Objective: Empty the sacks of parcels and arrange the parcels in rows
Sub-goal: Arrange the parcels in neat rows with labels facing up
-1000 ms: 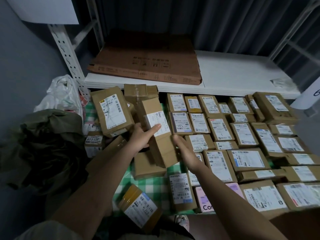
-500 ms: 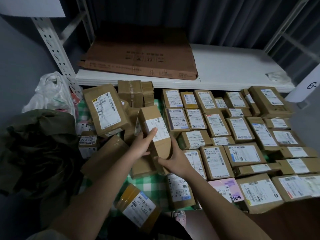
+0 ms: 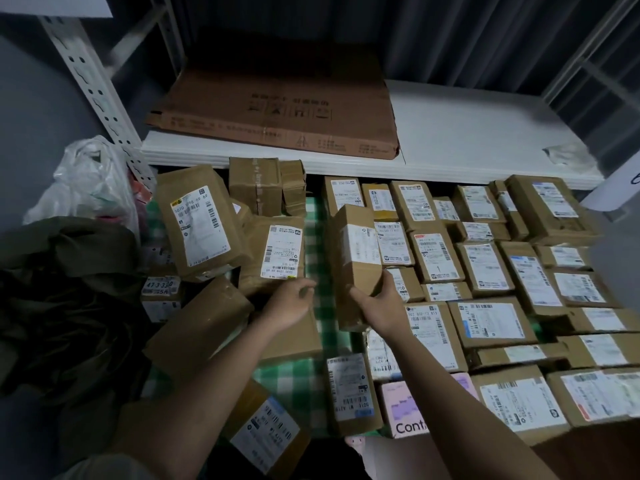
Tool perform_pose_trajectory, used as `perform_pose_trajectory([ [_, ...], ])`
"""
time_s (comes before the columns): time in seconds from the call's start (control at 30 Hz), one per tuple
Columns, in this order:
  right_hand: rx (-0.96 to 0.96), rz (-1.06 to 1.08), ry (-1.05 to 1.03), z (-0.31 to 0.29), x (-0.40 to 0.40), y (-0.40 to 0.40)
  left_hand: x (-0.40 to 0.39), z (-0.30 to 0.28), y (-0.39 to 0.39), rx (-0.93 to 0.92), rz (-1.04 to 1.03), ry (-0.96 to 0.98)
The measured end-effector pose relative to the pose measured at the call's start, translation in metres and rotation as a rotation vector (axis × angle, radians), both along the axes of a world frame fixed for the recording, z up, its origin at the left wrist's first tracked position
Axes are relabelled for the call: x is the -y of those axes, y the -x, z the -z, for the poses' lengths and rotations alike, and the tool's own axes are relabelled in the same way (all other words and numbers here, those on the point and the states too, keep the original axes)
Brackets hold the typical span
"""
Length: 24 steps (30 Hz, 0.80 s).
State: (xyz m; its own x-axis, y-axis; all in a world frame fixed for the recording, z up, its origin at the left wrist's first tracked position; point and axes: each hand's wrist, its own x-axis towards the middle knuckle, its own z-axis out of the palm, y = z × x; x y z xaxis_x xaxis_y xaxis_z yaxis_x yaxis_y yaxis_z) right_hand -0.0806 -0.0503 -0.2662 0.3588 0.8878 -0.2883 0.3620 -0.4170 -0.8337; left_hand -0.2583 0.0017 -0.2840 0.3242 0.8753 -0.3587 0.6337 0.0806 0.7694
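**Long parcel held at the row's left edge**

While the right hand [image 3: 375, 301] grips its near end, the long parcel [image 3: 353, 261] tilts upward, long axis running away from the person, just beside the rows of parcels [image 3: 485, 258]. Left hand [image 3: 289, 301] hangs loosely curled, holding nothing.

My right hand [image 3: 375, 301] grips the near end of a long brown parcel [image 3: 353, 258], held tilted beside the rows of labelled parcels [image 3: 485, 271]. My left hand [image 3: 291, 299], fingers loosely curled, rests against a loose parcel [image 3: 277, 258] in the pile on the green checked cloth [image 3: 318, 237].
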Motion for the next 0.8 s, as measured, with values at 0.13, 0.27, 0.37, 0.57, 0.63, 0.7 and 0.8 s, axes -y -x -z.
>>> perform_pose_trajectory([
  [0.13, 0.051, -0.081, 0.025, -0.003, -0.037, 0.005, -0.020, -0.003, 0.000, -0.168, -0.058, -0.227],
  [0.27, 0.083, -0.125, 0.061, -0.001, -0.076, 0.019, -0.045, -0.005, 0.002, -0.357, -0.005, -0.345],
  [0.37, 0.089, -0.118, 0.125, 0.009, -0.095, 0.029, -0.060, -0.006, 0.004, -0.396, 0.005, -0.324],
  [0.57, 0.230, -0.157, 0.104, 0.022, -0.119, 0.051, -0.075, 0.007, 0.001, -0.465, 0.008, -0.201],
  [0.63, 0.257, -0.145, 0.090, 0.023, -0.122, 0.054, -0.075, 0.011, 0.001, -0.488, 0.001, -0.193],
  [0.7, 0.220, -0.140, 0.106, 0.027, -0.124, 0.050, -0.078, 0.011, -0.002, -0.515, -0.005, -0.192],
  [0.8, 0.085, -0.088, 0.181, 0.027, -0.131, 0.039, -0.086, 0.010, -0.005, -0.561, -0.021, -0.184],
])
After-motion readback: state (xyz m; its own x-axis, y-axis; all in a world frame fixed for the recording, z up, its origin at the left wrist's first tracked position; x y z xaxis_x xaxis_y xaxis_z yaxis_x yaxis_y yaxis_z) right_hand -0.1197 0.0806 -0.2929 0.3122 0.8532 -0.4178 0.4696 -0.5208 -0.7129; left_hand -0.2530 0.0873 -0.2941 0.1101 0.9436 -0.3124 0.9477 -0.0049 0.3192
